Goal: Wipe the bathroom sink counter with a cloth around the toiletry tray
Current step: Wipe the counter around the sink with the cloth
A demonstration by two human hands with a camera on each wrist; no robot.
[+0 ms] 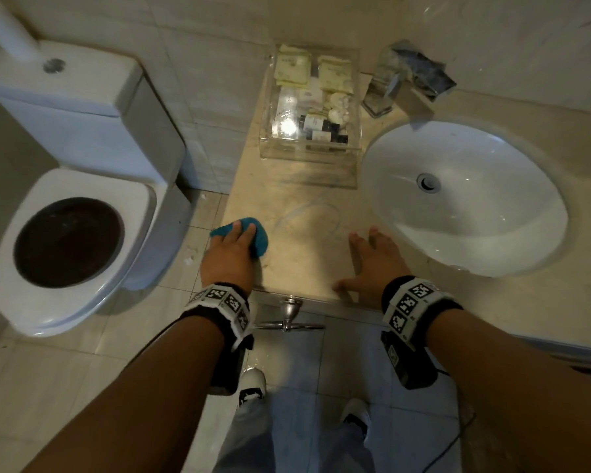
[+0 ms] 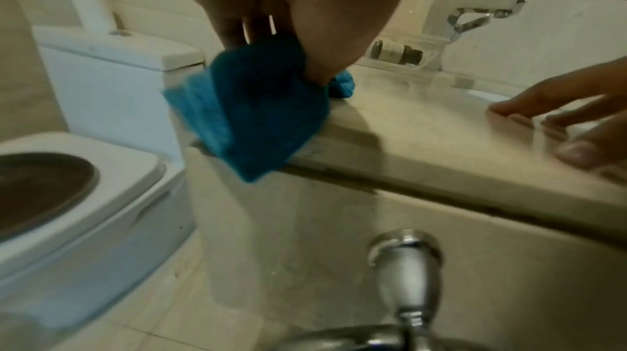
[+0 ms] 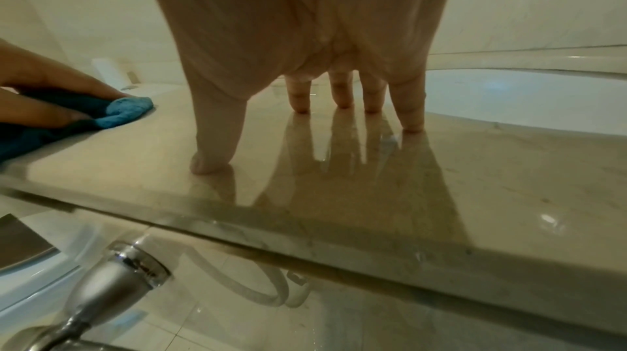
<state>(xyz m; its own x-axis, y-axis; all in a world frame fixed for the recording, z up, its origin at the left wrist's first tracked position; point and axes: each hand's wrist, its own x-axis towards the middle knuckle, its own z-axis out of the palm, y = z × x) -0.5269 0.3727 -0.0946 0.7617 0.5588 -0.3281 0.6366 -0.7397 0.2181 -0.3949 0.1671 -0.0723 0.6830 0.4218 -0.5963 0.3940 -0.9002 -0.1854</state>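
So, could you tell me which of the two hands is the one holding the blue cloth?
The left hand, at the counter's edge nearest the toilet, presses the blue cloth. The right hand rests bare on the counter beside the sink.

Dim warm light, blurred edges

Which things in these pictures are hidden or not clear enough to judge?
- Cloth: head view, partly under the left hand.
- Tray labels: too small in head view.
- Tray: blurred in left wrist view.
- Tap: head view, blurred.
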